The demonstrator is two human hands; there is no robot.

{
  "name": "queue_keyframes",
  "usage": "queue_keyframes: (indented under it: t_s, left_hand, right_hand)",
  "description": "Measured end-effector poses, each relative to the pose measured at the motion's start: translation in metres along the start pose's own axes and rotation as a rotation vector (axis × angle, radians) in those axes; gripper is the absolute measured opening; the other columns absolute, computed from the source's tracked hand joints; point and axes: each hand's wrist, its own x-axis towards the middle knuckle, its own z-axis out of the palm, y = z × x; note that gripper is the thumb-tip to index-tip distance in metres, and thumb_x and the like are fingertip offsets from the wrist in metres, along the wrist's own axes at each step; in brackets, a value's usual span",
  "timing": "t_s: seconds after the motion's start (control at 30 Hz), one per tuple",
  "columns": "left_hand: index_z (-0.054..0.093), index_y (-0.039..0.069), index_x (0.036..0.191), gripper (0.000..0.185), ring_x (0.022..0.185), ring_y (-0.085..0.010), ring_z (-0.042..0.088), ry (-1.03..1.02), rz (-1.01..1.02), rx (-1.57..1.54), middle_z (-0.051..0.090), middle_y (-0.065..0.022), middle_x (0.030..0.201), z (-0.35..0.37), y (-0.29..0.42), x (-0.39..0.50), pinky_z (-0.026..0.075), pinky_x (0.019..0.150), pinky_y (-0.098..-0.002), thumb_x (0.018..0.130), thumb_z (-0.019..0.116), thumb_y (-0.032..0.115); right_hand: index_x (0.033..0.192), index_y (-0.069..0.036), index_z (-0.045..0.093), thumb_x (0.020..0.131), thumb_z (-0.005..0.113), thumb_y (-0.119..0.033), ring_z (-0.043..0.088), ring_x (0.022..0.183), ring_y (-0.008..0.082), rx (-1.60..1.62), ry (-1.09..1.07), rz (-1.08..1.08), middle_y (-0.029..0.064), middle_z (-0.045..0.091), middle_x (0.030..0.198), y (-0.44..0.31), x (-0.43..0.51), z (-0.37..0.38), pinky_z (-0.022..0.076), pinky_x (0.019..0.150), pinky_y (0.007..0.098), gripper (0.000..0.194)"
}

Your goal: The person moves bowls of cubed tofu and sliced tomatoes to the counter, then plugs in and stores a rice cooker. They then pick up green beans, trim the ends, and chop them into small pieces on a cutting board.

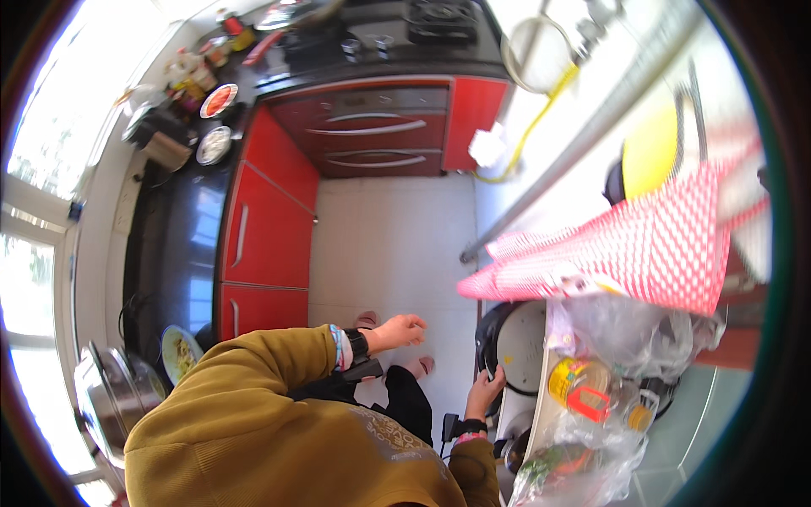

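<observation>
My left hand (399,333) hangs over the floor in front of my body, fingers loosely bent and nothing in them. A dark strap with a small device circles its wrist. To the right, my right hand (486,388) grips the lower left edge of a black-rimmed round pan (521,348) with a pale inside. The pan sits in a shelf unit, partly covered by the shelf top (542,386). Below it, other cookware (516,447) shows only in part.
On the shelf top are a yellow-labelled jar with a red handle (580,386) and plastic bags (640,336). A red checked cloth (633,247) hangs by a metal pipe (589,133). Red cabinets (269,241) line the left, under a black counter (171,234) with bowls and bottles.
</observation>
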Motion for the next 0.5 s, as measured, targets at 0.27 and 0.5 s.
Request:
queue_keyframes:
  t_s: [0.27, 0.5]
  left_hand:
    - [0.057, 0.001, 0.129, 0.038, 0.097, -0.0145, 0.066, 0.111, 0.15, -0.216, 0.07, -0.0066, 0.105, -0.042, 0.032, -0.043, 0.054, 0.085, -0.0285, 0.098, 0.058, 0.023]
    - [0.057, 0.001, 0.13, 0.037, 0.102, -0.0179, 0.067, 0.219, 0.237, -0.386, 0.07, -0.0099, 0.109, -0.105, 0.058, -0.092, 0.054, 0.091, -0.0309, 0.099, 0.053, 0.021]
  right_hand:
    - [0.121, 0.003, 0.06, 0.092, 0.061, -0.007, 0.059, 0.11, 0.0315, 0.041, -0.433, -0.206, 0.0192, 0.058, 0.118, -0.102, -0.009, 0.039, 0.0537, 0.088, 0.04, 0.03]
    - [0.113, 0.002, 0.066, 0.095, 0.059, -0.009, 0.064, 0.105, 0.0283, 0.078, -0.634, -0.27, 0.0167, 0.066, 0.112, -0.236, -0.005, 0.078, 0.0524, 0.091, 0.0375, 0.022]
